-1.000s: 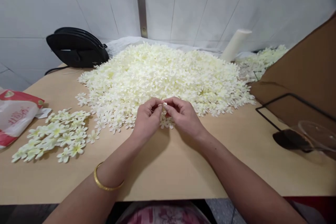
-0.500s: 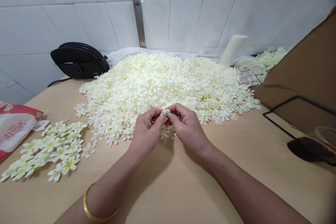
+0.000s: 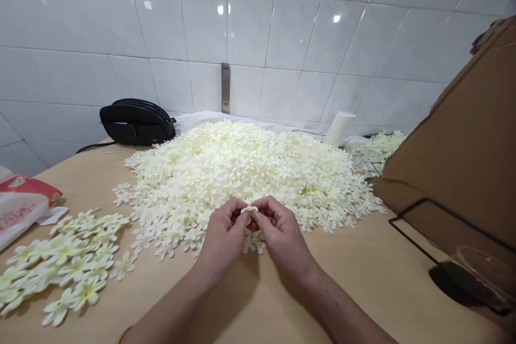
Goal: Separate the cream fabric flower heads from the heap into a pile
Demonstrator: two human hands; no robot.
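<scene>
My left hand [image 3: 226,230] and my right hand [image 3: 279,228] meet at the front edge of a big heap of white artificial flowers [image 3: 242,161]. Between the thumbs and forefingers of both, a small cream flower [image 3: 249,209] is pinched; most of it is hidden by my fingertips. The remaining fingers of each hand curl inward. Just below my hands, a few loose blossoms [image 3: 255,242] lie on the brown tabletop [image 3: 334,285]. To the left, a smaller group of flowers with yellowish centres [image 3: 68,263] lies spread out.
A black bag [image 3: 137,122] leans by the tiled wall, with a red and white packet [image 3: 24,201] at the left edge. Behind the heap stands a white roll [image 3: 339,129]. On the right are a cardboard box [image 3: 455,145], a black wire frame [image 3: 427,201] and dark glasses [image 3: 459,282].
The camera has tilted up, so the whole scene sits lower and more wall shows. Both hands still pinch the flower, which now appears turned edge-on.
</scene>
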